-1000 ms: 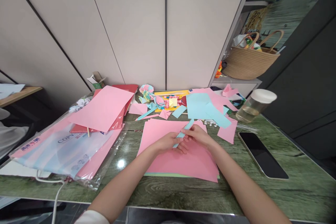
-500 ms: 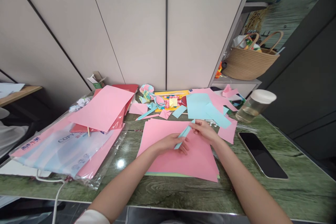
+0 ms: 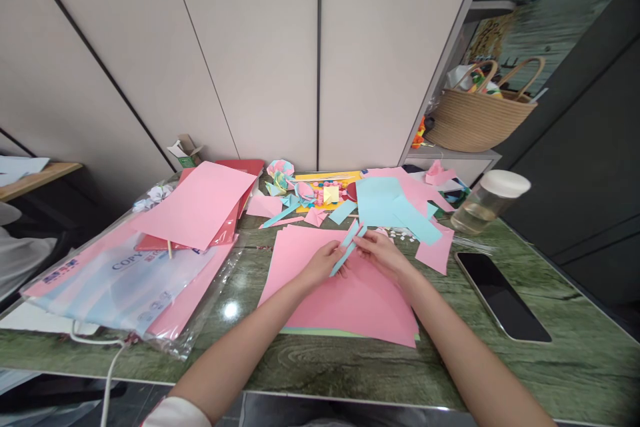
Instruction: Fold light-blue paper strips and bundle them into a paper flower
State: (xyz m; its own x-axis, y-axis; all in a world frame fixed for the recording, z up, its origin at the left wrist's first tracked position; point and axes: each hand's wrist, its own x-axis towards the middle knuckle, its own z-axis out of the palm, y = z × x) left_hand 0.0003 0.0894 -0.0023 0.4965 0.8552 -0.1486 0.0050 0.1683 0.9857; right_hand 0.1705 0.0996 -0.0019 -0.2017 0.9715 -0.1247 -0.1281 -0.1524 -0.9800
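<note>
The left hand (image 3: 323,264) and right hand (image 3: 384,255) pinch a slanted, narrow light-blue strip (image 3: 349,251), its far end parted.

The one view comes from a camera worn on the person's head, above the near edge of the table (image 3: 310,367). It faces forward and down, almost square to the tall pale panels (image 3: 250,60) behind. The left hand (image 3: 323,263) and right hand (image 3: 384,253) show fairly near, just below mid-frame, while the wide angle takes in a wooden ledge (image 3: 40,181) at far left and a woven basket (image 3: 480,121) at right
</note>
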